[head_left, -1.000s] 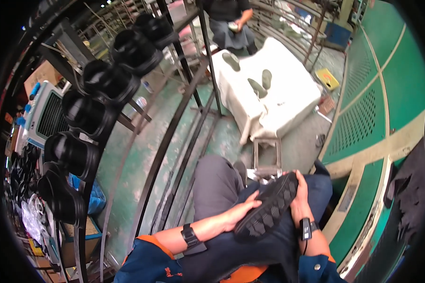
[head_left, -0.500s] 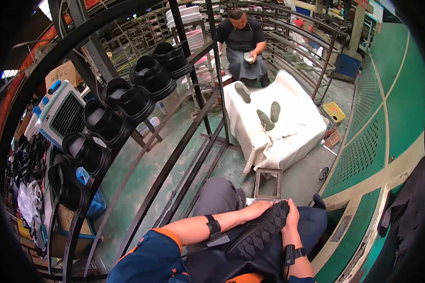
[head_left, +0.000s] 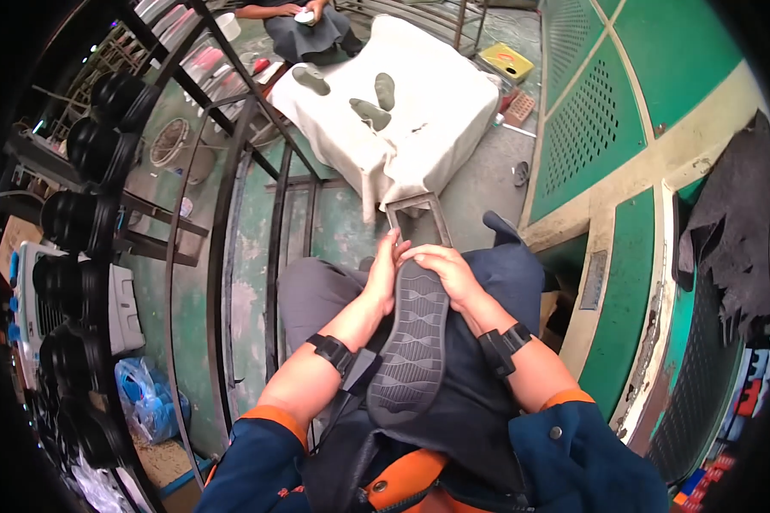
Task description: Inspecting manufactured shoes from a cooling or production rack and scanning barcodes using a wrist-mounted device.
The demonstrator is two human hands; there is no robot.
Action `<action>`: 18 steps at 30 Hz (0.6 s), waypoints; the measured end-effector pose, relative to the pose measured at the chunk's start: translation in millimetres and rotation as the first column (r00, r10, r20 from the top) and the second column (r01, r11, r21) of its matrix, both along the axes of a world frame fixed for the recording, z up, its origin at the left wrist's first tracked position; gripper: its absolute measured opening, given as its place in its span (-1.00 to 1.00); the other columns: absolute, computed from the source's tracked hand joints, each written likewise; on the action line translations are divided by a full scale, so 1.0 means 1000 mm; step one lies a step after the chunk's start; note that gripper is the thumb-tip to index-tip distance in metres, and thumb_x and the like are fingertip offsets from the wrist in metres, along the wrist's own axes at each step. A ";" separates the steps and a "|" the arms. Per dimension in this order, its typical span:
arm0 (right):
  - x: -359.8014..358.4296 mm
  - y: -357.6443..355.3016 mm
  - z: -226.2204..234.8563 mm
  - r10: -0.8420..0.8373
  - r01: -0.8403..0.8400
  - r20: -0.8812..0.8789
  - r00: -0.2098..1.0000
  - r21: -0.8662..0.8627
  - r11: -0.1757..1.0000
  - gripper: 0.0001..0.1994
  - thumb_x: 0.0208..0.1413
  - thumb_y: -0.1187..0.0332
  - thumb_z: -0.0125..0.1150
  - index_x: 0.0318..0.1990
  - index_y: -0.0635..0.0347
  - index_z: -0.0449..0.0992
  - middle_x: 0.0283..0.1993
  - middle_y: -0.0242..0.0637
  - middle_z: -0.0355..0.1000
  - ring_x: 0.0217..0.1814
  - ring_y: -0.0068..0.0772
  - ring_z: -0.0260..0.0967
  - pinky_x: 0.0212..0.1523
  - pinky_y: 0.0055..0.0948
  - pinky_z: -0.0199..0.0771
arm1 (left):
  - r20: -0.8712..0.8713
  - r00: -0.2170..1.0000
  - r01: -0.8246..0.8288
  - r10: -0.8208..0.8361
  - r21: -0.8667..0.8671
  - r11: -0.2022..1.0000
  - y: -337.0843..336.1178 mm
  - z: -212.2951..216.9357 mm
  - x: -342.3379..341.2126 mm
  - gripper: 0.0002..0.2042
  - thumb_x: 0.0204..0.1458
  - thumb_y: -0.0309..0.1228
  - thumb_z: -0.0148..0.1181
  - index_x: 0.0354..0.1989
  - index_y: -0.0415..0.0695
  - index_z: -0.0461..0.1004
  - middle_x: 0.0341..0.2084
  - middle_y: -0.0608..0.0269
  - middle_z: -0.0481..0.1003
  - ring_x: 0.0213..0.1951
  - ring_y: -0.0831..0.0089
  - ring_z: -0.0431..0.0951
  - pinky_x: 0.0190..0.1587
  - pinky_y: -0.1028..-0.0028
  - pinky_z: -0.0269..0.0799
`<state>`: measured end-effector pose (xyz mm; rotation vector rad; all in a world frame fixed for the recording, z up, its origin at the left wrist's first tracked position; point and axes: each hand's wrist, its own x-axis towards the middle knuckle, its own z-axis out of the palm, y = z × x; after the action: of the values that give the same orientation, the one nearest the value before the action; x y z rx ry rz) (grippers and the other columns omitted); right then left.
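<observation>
Grey shoe sole [head_left: 412, 342] on lap; left hand [head_left: 382, 275], right hand [head_left: 447, 272] fingers closed around toe end, apparently pressing edges.

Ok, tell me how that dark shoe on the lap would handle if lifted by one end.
The dark shoe probably holds its shape: its ribbed sole looks thick. It seems light, since the left hand and right hand steady it by the toe alone. The tread likely grips rather than slips.
</observation>
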<state>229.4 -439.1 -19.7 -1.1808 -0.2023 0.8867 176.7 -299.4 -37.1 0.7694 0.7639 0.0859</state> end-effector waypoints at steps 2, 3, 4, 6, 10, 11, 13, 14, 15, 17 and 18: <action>-0.004 -0.007 -0.008 -0.050 0.048 0.054 0.997 0.024 0.999 -0.77 0.26 0.44 0.09 -0.08 0.30 0.66 -0.13 -0.32 0.61 -0.08 -0.52 0.51 0.01 -0.53 0.45 | 0.005 0.984 0.178 -0.180 -0.172 0.969 0.000 -0.010 0.001 -0.46 0.14 0.17 0.15 -0.08 -0.12 0.54 -0.24 0.11 0.60 -0.23 0.30 0.61 -0.13 0.30 0.55; -0.007 -0.009 -0.004 -0.043 0.042 0.050 0.998 0.019 0.999 -0.77 0.26 0.44 0.09 -0.08 0.30 0.66 -0.13 -0.32 0.61 -0.08 -0.52 0.51 0.01 -0.53 0.45 | 0.038 0.944 0.321 -0.327 -0.320 0.891 0.000 -0.005 -0.001 -0.53 0.13 0.11 0.19 -0.16 -0.10 0.55 -0.32 0.13 0.59 -0.31 0.31 0.61 -0.20 0.30 0.57; -0.010 -0.011 0.002 -0.060 0.058 0.040 0.997 0.031 0.998 -0.76 0.26 0.44 0.07 -0.10 0.31 0.66 -0.15 -0.31 0.61 -0.10 -0.52 0.51 0.01 -0.54 0.44 | 0.034 0.949 0.304 -0.313 -0.349 0.886 -0.002 0.001 -0.002 -0.65 0.12 -0.01 0.21 -0.25 -0.07 0.52 -0.37 0.17 0.57 -0.37 0.32 0.59 -0.29 0.30 0.56; -0.014 -0.007 0.007 -0.099 0.097 0.067 0.993 0.039 0.995 -0.75 0.27 0.43 0.04 -0.13 0.34 0.65 -0.17 -0.29 0.61 -0.12 -0.51 0.51 0.00 -0.54 0.44 | 0.019 0.964 0.256 -0.265 -0.336 0.906 -0.004 0.008 -0.009 -0.67 0.13 -0.04 0.20 -0.24 -0.07 0.52 -0.37 0.18 0.56 -0.36 0.33 0.59 -0.29 0.31 0.56; -0.030 0.002 0.010 -0.167 0.164 0.120 0.979 0.033 0.986 -0.74 0.28 0.43 0.02 -0.19 0.38 0.66 -0.16 -0.28 0.61 -0.08 -0.49 0.50 0.02 -0.52 0.43 | 0.068 0.980 0.197 -0.185 -0.283 0.939 -0.004 0.017 -0.021 -0.73 0.14 -0.13 0.13 -0.27 -0.10 0.52 -0.37 0.20 0.56 -0.33 0.34 0.60 -0.25 0.35 0.55; -0.034 0.003 0.014 -0.166 0.165 0.118 0.979 0.021 0.986 -0.74 0.27 0.44 0.02 -0.20 0.39 0.66 -0.15 -0.26 0.61 -0.05 -0.47 0.51 0.05 -0.51 0.42 | 0.073 0.981 0.195 -0.182 -0.273 0.942 -0.003 0.019 -0.025 -0.74 0.13 -0.14 0.12 -0.28 -0.10 0.52 -0.38 0.21 0.56 -0.33 0.33 0.60 -0.24 0.35 0.56; -0.038 0.007 0.019 -0.189 0.189 0.169 0.967 0.021 0.982 -0.73 0.25 0.45 0.01 -0.20 0.40 0.66 -0.13 -0.24 0.62 -0.06 -0.46 0.51 0.06 -0.51 0.42 | 0.079 0.977 0.210 -0.196 -0.261 0.942 0.000 0.022 -0.029 -0.73 0.14 -0.18 0.10 -0.24 -0.13 0.53 -0.32 0.20 0.57 -0.28 0.34 0.60 -0.15 0.38 0.54; -0.037 0.009 0.022 -0.203 0.204 0.221 0.954 0.021 0.979 -0.72 0.23 0.46 -0.01 -0.20 0.41 0.66 -0.11 -0.22 0.62 -0.06 -0.46 0.51 0.06 -0.51 0.43 | 0.104 0.979 0.198 -0.178 -0.228 0.953 -0.001 0.026 -0.030 -0.73 0.14 -0.19 0.09 -0.23 -0.15 0.54 -0.29 0.20 0.58 -0.25 0.35 0.60 -0.11 0.40 0.53; -0.037 0.010 0.024 -0.199 0.198 0.221 0.955 0.028 0.980 -0.72 0.23 0.46 -0.01 -0.20 0.41 0.66 -0.11 -0.22 0.62 -0.06 -0.46 0.51 0.06 -0.51 0.43 | 0.129 0.979 0.183 -0.160 -0.195 0.964 -0.003 0.028 -0.031 -0.72 0.14 -0.20 0.09 -0.21 -0.17 0.54 -0.26 0.19 0.59 -0.21 0.36 0.59 -0.07 0.41 0.51; -0.038 0.009 0.027 -0.203 0.208 0.252 0.946 0.004 0.978 -0.73 0.22 0.47 0.00 -0.21 0.43 0.66 -0.08 -0.17 0.62 -0.02 -0.41 0.51 0.10 -0.50 0.42 | 0.143 0.978 0.176 -0.151 -0.180 0.968 -0.003 0.028 -0.033 -0.72 0.14 -0.22 0.09 -0.18 -0.19 0.55 -0.25 0.18 0.59 -0.16 0.38 0.58 -0.02 0.43 0.48; -0.038 0.009 0.031 -0.195 0.201 0.269 0.943 0.007 0.980 -0.73 0.21 0.48 -0.01 -0.22 0.43 0.66 -0.06 -0.15 0.61 0.02 -0.38 0.51 0.13 -0.47 0.40 | 0.152 0.978 0.171 -0.143 -0.186 0.968 -0.003 0.027 -0.035 -0.71 0.17 -0.21 0.09 -0.17 -0.19 0.54 -0.24 0.20 0.58 -0.17 0.41 0.58 -0.06 0.44 0.48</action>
<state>191.0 -429.9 11.8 -1.3149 -0.2895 0.5512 141.9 -302.8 -10.2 0.6251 0.5683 -0.0791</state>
